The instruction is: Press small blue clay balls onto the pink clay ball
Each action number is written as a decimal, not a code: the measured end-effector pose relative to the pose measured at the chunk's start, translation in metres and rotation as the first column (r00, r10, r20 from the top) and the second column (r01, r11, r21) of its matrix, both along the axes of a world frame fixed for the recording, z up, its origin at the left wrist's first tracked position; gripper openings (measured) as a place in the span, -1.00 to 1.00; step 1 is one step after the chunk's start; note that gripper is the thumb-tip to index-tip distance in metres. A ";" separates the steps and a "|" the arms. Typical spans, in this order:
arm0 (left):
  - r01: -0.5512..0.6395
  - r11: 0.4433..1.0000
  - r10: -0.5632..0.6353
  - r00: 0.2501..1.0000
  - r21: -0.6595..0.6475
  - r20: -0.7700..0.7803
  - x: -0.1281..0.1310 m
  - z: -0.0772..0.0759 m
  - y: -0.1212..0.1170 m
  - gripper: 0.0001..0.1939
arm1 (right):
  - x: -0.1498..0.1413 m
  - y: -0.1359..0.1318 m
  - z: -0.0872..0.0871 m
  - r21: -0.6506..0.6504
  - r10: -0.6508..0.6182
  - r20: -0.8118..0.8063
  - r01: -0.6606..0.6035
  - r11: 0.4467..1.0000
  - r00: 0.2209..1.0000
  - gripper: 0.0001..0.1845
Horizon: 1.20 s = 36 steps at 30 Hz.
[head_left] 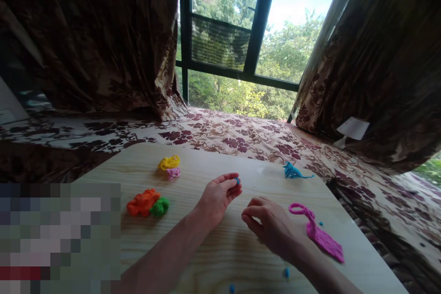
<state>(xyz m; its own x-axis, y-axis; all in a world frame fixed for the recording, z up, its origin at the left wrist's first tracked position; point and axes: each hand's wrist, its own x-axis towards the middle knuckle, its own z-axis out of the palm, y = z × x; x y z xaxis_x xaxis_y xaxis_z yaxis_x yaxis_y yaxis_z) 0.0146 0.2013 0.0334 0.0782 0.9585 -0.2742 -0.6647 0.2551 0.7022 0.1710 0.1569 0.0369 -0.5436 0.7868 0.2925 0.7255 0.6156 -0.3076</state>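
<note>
My left hand is above the middle of the table, pinching a small piece of blue modelling clay between thumb and fingertips. Just to its right and nearer to me, my right hand has its fingers curled together; whatever they hold, if anything, is hidden. Beside the right wrist lies a flat strip of magenta clay with a loop at its far end. Small blue clay bits lie on the tabletop around my right arm, one of them next to the magenta strip.
On the light wooden table, orange clay touches green clay at left. Yellow clay and pale pink clay lie behind them. A stringy blue clay lump sits at far right. A white lamp stands beyond.
</note>
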 end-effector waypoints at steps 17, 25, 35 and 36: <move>0.161 0.987 -0.146 0.943 0.027 -0.297 0.007 -0.002 -0.014 -0.83 | 0.016 0.022 -0.002 0.049 -0.021 -0.376 0.043 0.998 0.926 -0.69; 0.296 0.953 -0.244 0.878 0.067 -0.412 0.011 -0.001 -0.021 -0.77 | 0.016 0.019 -0.003 0.029 0.001 -0.472 0.015 0.999 0.882 -0.85; 0.383 0.914 -0.257 0.802 0.135 -0.539 0.010 0.004 -0.024 -0.70 | 0.017 0.018 0.000 0.022 0.031 -0.418 -0.024 0.999 0.908 -0.81; 0.384 0.913 -0.252 0.797 0.138 -0.550 0.011 0.004 -0.024 -0.70 | 0.017 0.018 0.000 0.018 0.030 -0.402 -0.025 1.000 0.915 -0.83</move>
